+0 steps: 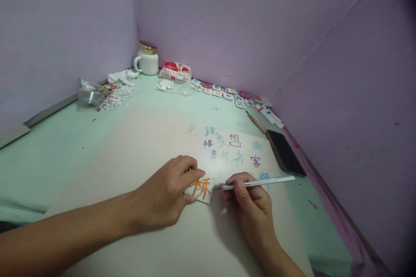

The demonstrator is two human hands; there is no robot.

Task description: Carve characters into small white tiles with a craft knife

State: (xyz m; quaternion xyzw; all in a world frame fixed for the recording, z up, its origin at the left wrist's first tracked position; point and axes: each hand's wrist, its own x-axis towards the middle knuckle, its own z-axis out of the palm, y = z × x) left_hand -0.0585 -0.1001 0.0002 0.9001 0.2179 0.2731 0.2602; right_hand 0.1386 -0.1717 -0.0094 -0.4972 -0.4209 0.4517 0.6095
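My left hand [169,192] pinches a small white card [203,191] by its left side, thumb below and index finger above. An orange handwritten character covers the card. My right hand [250,203] is closed round a slim white and silver pen-like tool [269,181], whose thin tip points left at the card's right edge. Both hands are over a large pale board [136,156] with characters written in blue, purple and orange beyond them.
A phone [286,151] and a brown pencil-like stick [256,122] lie at the right. Character cards [227,96], a packet [176,72], a lidded white mug [148,59], paper scraps [118,96] and a plastic bag [90,96] line the back, near the walls.
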